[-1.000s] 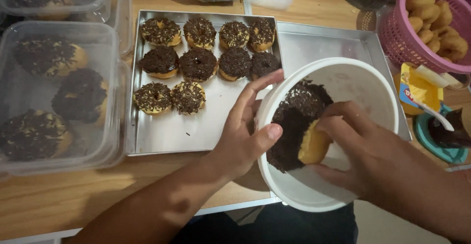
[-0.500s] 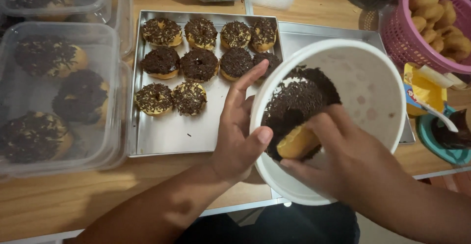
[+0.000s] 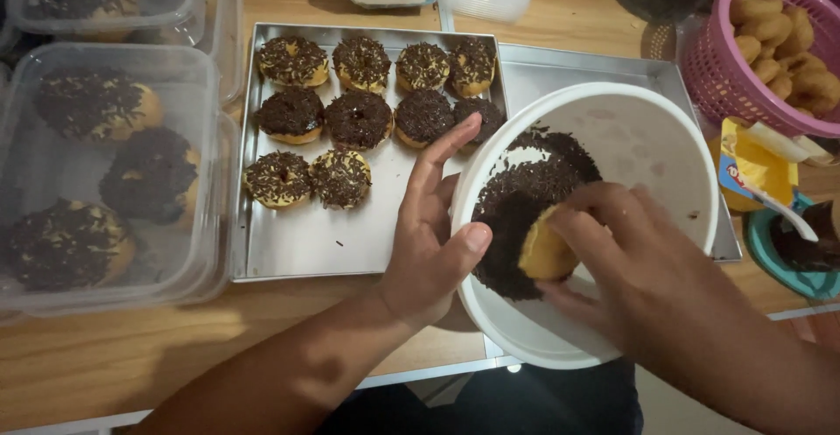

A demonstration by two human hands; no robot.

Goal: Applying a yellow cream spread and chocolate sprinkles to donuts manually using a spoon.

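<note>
Centrally, at 4 o'clock of frame: white bowl (image 3: 639, 146) tilted, rim gripped by left hand (image 3: 429, 234), thumb over the edge. Metal tray (image 3: 297, 242) at 10 o'clock of bowl, ten sprinkled doughnuts (image 3: 359, 120) in rows. Clear plastic box (image 3: 52, 172) at 9 o'clock. Pink basket (image 3: 709, 59) at 2 o'clock. Right hand (image 3: 630, 260) inside bowl, clasping plain doughnut (image 3: 544, 251), pressed into chocolate sprinkles (image 3: 516, 199).
</note>
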